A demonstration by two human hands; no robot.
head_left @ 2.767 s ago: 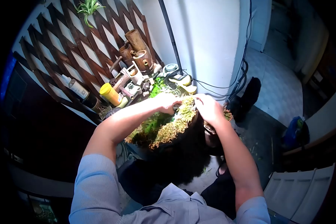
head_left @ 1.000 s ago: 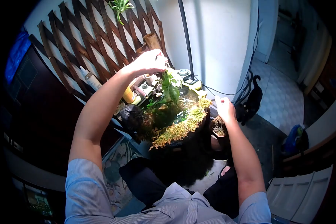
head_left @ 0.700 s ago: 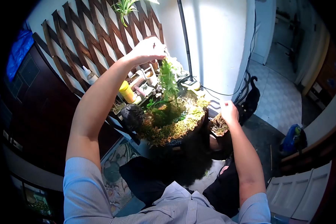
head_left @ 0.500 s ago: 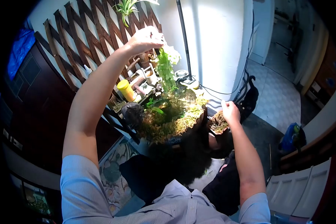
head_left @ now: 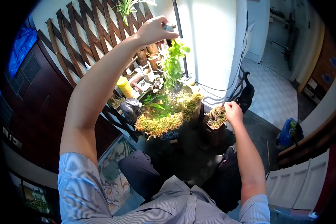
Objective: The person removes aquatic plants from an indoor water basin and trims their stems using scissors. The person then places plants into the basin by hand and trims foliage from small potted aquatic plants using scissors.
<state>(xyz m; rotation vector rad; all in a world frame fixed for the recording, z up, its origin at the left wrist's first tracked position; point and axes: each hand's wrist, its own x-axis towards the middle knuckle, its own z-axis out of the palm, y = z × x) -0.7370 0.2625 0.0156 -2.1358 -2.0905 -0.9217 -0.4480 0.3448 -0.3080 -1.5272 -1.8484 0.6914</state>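
My left hand (head_left: 157, 30) is raised with thumb and fingers closed on a small grey object (head_left: 169, 27), whose kind I cannot make out. Directly beneath hangs a leafy green plant (head_left: 172, 61), reaching down to the planted water bowl (head_left: 158, 127) with moss along its rim; whether the fingers also hold the plant is hidden. My right hand (head_left: 233, 112) is closed in a pinch at the right edge of a pot of moss (head_left: 215, 118). What lies between those fingertips does not show.
Behind the bowl stand a yellow jar (head_left: 124, 87), small ornaments and a black pole (head_left: 180, 33). A wooden lattice (head_left: 78, 41) leans on the wall. A dark grey stone-like lump (head_left: 131, 108) sits left of the bowl. A black cat (head_left: 246, 91) is near the cables.
My left hand and the green plant have moved right, and the small grey object now shows in the fingers. My right hand has shifted slightly right, still beside the moss pot.
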